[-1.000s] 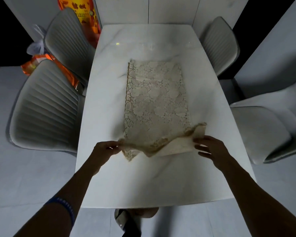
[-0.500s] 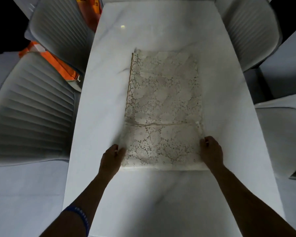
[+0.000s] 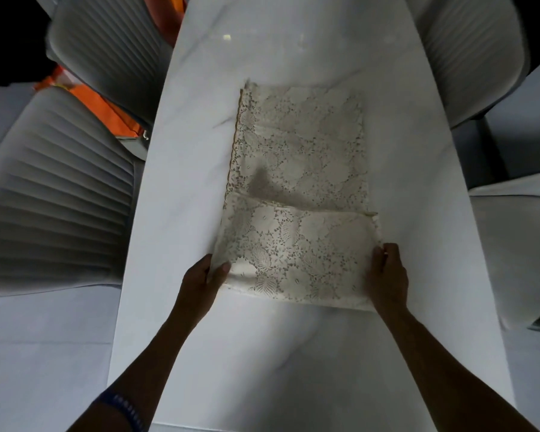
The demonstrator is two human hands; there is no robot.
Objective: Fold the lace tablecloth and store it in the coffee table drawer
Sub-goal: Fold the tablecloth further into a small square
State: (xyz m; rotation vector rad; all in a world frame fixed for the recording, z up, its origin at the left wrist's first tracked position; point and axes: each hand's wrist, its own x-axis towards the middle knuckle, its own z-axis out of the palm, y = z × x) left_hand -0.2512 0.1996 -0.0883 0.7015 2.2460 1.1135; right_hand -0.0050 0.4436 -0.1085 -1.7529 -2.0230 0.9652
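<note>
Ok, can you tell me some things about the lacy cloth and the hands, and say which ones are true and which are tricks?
1. The lace tablecloth lies on the white marble table. True.
2. The near end of the cloth is folded over on top of the rest. True.
3. Only one hand touches the cloth. False: the left hand grips its near left corner and the right hand is at its near right edge.
4. The cloth hangs over a chair. False: it rests flat on the table, between the grey chairs.
5. A drawer is open beside the cloth. False: no drawer is in view.
</note>
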